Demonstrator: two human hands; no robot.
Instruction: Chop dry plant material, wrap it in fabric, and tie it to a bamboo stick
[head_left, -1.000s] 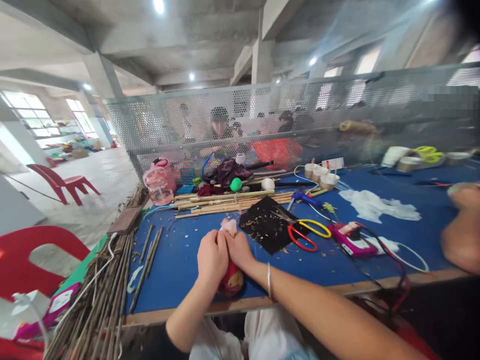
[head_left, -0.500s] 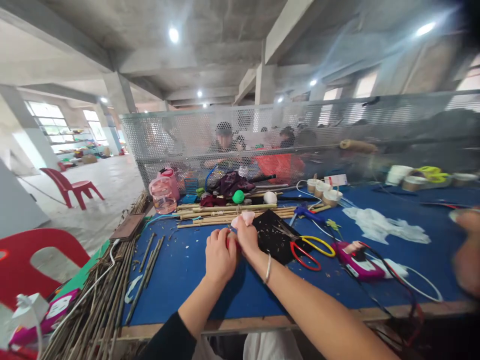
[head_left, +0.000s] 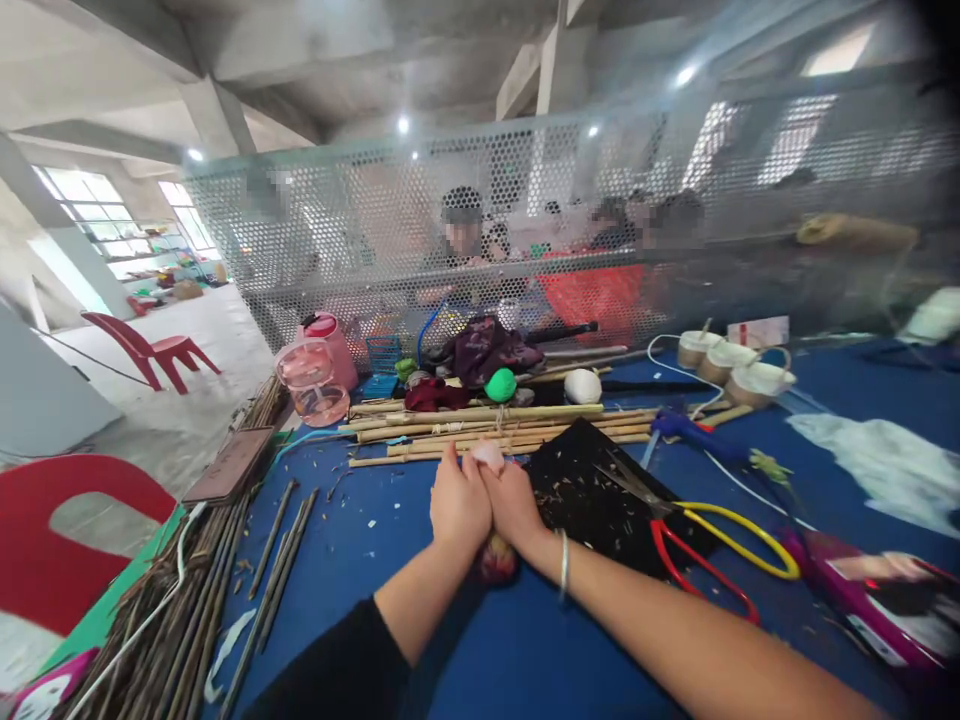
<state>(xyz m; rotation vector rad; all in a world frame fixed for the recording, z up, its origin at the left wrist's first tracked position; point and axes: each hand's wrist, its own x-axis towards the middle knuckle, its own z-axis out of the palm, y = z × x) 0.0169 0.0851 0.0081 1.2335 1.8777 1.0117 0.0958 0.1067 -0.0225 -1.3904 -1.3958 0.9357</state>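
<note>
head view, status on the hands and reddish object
Left hand and right hand together, closed on reddish object. Its near end shows between the wrists. Scissors nearby, right side, blades over black cloth.

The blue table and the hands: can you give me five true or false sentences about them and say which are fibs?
1. The left hand and right hand hold a red thing. True.
2. The bracelet is on the left wrist. False: the bracelet is on the right wrist.
3. The green ball is left of the white ball in the picture. True.
4. The scissors have two blue handles. False: the scissors have one red handle and one yellow.
5. The cloth under the scissors' blades is white. False: that cloth is black.
</note>
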